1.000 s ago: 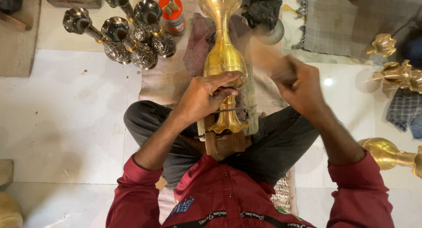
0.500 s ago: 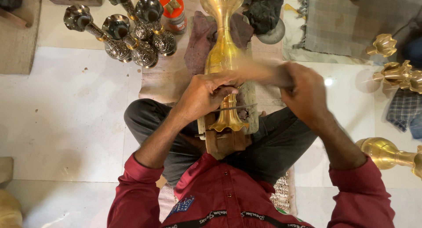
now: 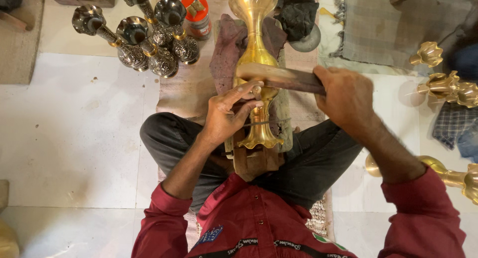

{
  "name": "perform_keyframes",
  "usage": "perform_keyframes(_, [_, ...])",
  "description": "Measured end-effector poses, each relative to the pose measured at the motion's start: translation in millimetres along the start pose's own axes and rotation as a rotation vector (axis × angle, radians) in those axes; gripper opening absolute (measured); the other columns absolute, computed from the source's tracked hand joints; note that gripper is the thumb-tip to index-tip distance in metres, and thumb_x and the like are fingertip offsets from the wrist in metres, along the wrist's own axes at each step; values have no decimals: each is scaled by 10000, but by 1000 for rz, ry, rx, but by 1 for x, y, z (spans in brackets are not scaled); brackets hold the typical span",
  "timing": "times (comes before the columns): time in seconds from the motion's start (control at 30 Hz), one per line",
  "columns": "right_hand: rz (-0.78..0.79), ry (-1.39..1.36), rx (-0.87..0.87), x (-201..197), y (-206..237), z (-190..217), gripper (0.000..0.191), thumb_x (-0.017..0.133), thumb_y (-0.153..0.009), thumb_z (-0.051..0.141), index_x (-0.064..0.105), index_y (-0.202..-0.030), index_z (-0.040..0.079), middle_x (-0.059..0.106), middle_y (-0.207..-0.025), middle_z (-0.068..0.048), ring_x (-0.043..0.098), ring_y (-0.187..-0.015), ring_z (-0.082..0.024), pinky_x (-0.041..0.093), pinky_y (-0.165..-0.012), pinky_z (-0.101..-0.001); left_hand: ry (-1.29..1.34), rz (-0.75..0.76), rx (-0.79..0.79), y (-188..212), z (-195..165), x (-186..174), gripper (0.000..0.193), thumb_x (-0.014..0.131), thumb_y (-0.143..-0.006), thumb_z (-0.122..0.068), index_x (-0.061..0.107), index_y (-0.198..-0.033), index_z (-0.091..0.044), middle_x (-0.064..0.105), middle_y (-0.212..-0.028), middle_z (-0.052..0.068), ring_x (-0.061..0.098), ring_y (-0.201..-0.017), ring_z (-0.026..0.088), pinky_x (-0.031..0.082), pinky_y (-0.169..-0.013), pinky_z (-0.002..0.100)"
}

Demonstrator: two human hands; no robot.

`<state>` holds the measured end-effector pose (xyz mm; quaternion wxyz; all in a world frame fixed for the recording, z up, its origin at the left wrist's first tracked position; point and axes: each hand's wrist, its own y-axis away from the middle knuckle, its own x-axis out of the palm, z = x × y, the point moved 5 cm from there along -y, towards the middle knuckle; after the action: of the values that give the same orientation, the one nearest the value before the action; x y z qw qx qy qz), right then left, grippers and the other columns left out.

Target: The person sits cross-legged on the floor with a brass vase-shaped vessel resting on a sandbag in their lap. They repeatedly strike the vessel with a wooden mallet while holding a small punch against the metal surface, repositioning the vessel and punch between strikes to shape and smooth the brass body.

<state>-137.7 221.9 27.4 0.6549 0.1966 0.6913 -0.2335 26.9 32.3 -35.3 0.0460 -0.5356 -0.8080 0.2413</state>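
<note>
Left hand [image 3: 226, 113] is curling its fingers around the narrow waist of the brass vase [image 3: 258, 69], thumb and fingertips pressing against the near end of a flat wooden-looking tool [image 3: 279, 78]. Right hand [image 3: 348, 96] is closing in a full fist on the tool's other end, holding it crosswise over the vase stem. Vase is lying lengthwise on a cloth-padded block [image 3: 226, 49] between the person's knees, flared mouth pointing away, scalloped foot sitting near the lap. Dark engraved vases [image 3: 144, 36] are crowding the far left, just beside the cloth edge; an orange-lidded jar [image 3: 196, 14] is standing next to them. More brass pieces [image 3: 443, 84] are lying well off to the right. White tiled floor [image 3: 74, 123] is giving open room left of the knee.
</note>
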Motion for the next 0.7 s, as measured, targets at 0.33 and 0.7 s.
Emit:
perform_keyframes(0.33, [-118, -196, -310, -31, -31, 18, 292, 769, -887, 182, 709, -1155, 82, 753, -923, -74, 719, -796, -208, 562, -763, -398, -149, -39, 56, 4, 7, -1, 377, 844, -915, 18, 696, -1238, -109, 791, -1117, 78, 771, -1025, 142, 623, -897, 279])
perform_keyframes(0.7, [-83, -683, -224, -20, -35, 17, 394, 773, -935, 151, 641, -1284, 25, 732, -1078, -124, 736, -852, -173, 626, -757, -337, -64, 9, 10, 0, 7, 0, 423, 791, -917, 23, 668, -1307, -87, 755, -1216, 110, 765, -1032, 142, 619, -908, 295])
